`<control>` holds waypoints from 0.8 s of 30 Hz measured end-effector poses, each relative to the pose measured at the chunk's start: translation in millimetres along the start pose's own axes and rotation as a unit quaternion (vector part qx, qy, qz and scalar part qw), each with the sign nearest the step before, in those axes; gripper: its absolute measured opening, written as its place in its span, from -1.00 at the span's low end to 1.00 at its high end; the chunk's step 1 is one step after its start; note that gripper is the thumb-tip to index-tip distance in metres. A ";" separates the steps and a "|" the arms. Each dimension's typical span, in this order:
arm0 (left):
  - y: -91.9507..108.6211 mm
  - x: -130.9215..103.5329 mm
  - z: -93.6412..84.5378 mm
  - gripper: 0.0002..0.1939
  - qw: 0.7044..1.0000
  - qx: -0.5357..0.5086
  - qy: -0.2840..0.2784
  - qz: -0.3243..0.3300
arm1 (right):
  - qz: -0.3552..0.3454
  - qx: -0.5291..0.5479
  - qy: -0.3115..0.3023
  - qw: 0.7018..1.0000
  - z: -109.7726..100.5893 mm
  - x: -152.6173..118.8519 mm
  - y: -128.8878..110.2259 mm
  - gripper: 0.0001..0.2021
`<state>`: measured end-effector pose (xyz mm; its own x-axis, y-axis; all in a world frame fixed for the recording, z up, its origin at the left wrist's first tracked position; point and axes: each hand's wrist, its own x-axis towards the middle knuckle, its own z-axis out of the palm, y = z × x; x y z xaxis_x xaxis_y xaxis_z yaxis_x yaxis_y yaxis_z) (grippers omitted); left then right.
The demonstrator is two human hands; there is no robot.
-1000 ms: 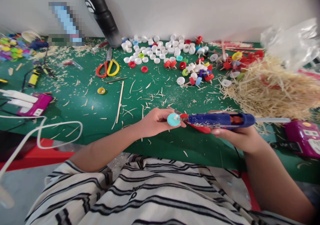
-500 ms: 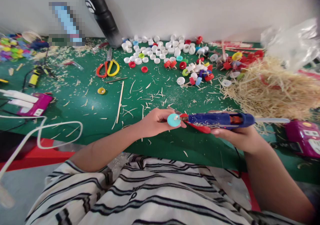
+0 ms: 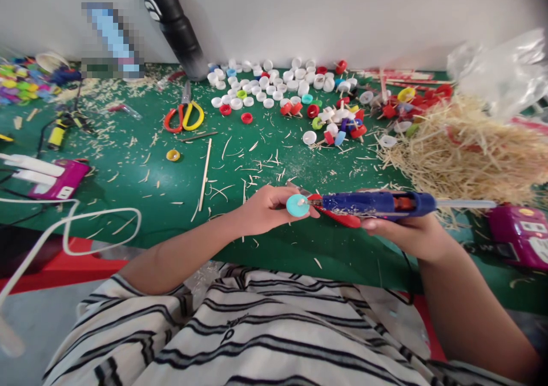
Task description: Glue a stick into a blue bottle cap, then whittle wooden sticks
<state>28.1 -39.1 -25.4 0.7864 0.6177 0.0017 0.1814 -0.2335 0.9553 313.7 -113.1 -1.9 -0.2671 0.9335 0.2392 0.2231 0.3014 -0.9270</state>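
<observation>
While the left hand (image 3: 268, 210) pinches a turquoise cap (image 3: 296, 206) in bent fingers (image 3: 283, 194), the right hand (image 3: 411, 237) curls round a glue gun (image 3: 362, 203).

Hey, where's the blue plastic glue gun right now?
In the head view, the blue plastic glue gun is right of centre, gripped in the right hand, its nozzle pointing left at the round turquoise plastic cap in the left hand.

Striped shirt (image 3: 295, 340): small dark script (image 3: 236, 321) and a looped sign (image 3: 228, 335) on the front, too blurred to read.
Black bottle (image 3: 176, 31): pale round emblem (image 3: 153, 9) near the top, indistinct.
Right magenta box (image 3: 503, 224): yellowish oval sticker (image 3: 526, 212), detail too small.
Black block (image 3: 496, 250) beside it: white marks, unreadable.
Legible text: none.
</observation>
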 end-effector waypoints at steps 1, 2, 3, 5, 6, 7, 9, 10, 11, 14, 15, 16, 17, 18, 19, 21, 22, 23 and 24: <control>-0.1 0.0 0.1 -0.73 1.000 -0.017 -0.002 -0.006 | -0.002 0.001 -0.002 1.000 0.0 0.2 -0.3 -0.82; -0.2 0.0 0.2 -0.73 0.999 -0.030 -0.004 -0.010 | -0.004 0.001 -0.003 1.000 0.0 0.3 -0.5 -0.83; -0.2 -0.1 0.1 -0.73 0.999 -0.040 -0.005 -0.015 | -0.007 0.000 -0.002 1.000 0.1 0.4 -0.7 -0.84; 0.0 -0.2 -0.2 -0.73 0.999 -0.048 -0.008 -0.022 | -0.009 0.000 0.001 1.000 0.5 0.6 -0.9 -0.85; 0.1 -0.3 -0.5 -0.73 0.998 -0.050 -0.009 -0.024 | -0.009 -0.001 0.002 1.000 0.7 0.7 -1.0 -0.85; 0.0 -0.4 -0.7 -0.73 0.998 -0.050 -0.012 -0.026 | -0.011 -0.003 0.003 1.000 0.9 0.8 -1.1 -0.86; -0.3 -0.5 -0.9 -0.72 0.998 -0.050 -0.013 -0.028 | -0.016 -0.009 0.002 1.000 1.1 1.3 -1.4 -0.88; -0.6 -0.5 -0.9 -0.72 0.998 -0.050 -0.011 -0.029 | -0.020 -0.014 0.001 1.000 1.1 1.6 -1.6 -0.89; -1.0 -0.5 -0.9 -0.72 0.998 -0.049 -0.009 -0.031 | -0.026 -0.020 0.001 0.999 1.0 1.9 -1.8 -0.91; -1.6 -0.7 -0.7 -0.70 0.998 -0.044 -0.011 -0.033 | -0.043 -0.040 0.005 0.998 0.5 2.6 -2.6 -0.94; -1.5 -0.7 -0.8 -0.70 0.998 -0.043 -0.014 -0.033 | -0.047 -0.046 0.007 0.998 0.3 2.6 -2.8 -0.93; -1.3 -0.8 -0.8 -0.70 0.998 -0.042 -0.016 -0.033 | -0.049 -0.052 0.007 0.997 0.2 2.5 -2.8 -0.92; -0.9 -0.9 -0.9 -0.70 0.998 -0.040 -0.019 -0.032 | -0.050 -0.056 0.009 0.997 0.0 2.2 -2.8 -0.92; -0.4 -1.0 -1.0 -0.71 0.999 -0.039 -0.020 -0.033 | -0.050 -0.058 0.010 0.997 -0.2 1.9 -2.6 -0.92; 0.1 -1.1 -1.1 -0.71 0.999 -0.038 -0.020 -0.033 | -0.049 -0.060 0.011 0.997 -0.3 1.5 -2.4 -0.92; 1.0 -1.2 -1.4 -0.72 0.999 -0.037 -0.019 -0.033 | -0.047 -0.062 0.013 0.997 -0.6 0.9 -1.7 -0.88; 1.3 -1.2 -1.5 -0.72 0.999 -0.038 -0.019 -0.034 | -0.045 -0.063 0.013 0.997 -0.7 0.6 -1.3 -0.87; 1.5 -1.2 -1.6 -0.72 0.998 -0.041 -0.018 -0.034 | -0.042 -0.063 0.013 0.997 -0.9 0.5 -0.9 -0.87; 1.5 -1.1 -1.8 -0.72 0.998 -0.044 -0.018 -0.035 | -0.036 -0.063 0.011 0.997 -0.9 0.3 -0.3 -0.87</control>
<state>26.5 -38.8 -23.4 0.7944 0.6028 -0.0746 0.1847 -0.1227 0.9751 314.4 -112.8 -1.3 -0.2666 0.9123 0.3108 0.3211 0.3881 -0.8639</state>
